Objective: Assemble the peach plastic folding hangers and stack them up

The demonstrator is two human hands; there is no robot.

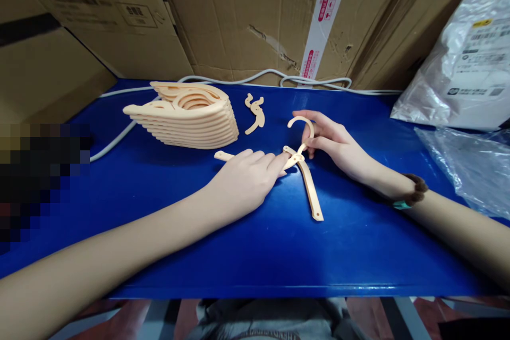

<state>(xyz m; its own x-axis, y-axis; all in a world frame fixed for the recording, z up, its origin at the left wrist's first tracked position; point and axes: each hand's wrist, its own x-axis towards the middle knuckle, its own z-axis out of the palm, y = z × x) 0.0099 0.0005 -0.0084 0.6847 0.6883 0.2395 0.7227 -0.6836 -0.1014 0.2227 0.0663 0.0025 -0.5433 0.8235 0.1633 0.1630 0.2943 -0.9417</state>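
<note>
A cream plastic folding hanger is between my hands over the blue table. My left hand is closed around one of its arms, whose holed end sticks out to the left. The thumb and fingers of my right hand pinch the curved hook from the right. The hanger's other arm slants down toward the table's front edge. Farther back lies a small cream hanger piece, apart from both hands. To its left, a neat stack of cream hangers rests on the table.
Cardboard boxes wall off the back and left of the blue table. A white cable runs along the rear edge. Clear plastic bags with a label lie at the right. A pixelated dark patch covers the left edge.
</note>
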